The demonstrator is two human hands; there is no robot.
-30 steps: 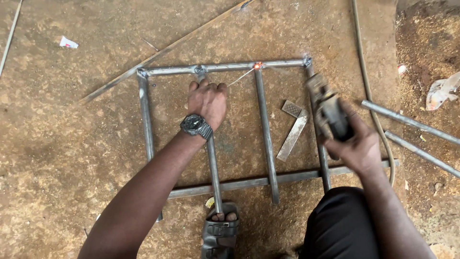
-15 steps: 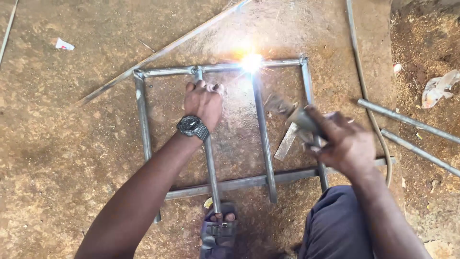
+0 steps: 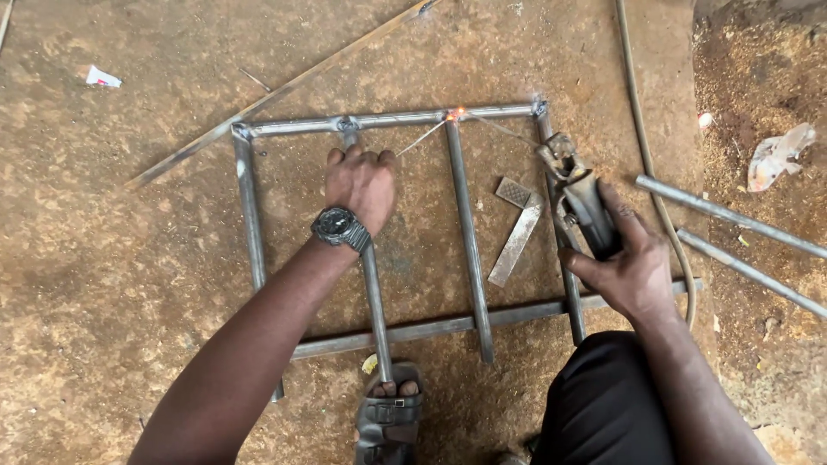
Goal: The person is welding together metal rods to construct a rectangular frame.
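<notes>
Tack-welding step on a steel-tube frame (image 3: 469, 250) lying on the floor. Left hand (image 3: 360, 182) pressed flat on an upright at 12 o'clock; right hand (image 3: 633, 267) clenched on the electrode holder (image 3: 581, 200) — rod tip glowing at the top-rail joint (image 3: 455, 113). Next move likely needs a steady tip on the seam.

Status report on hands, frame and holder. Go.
Left hand presses a frame bar down. Right hand grips the electrode holder, rod tip at a glowing joint on the top rail. Loose metal strip lies inside the frame.
</notes>
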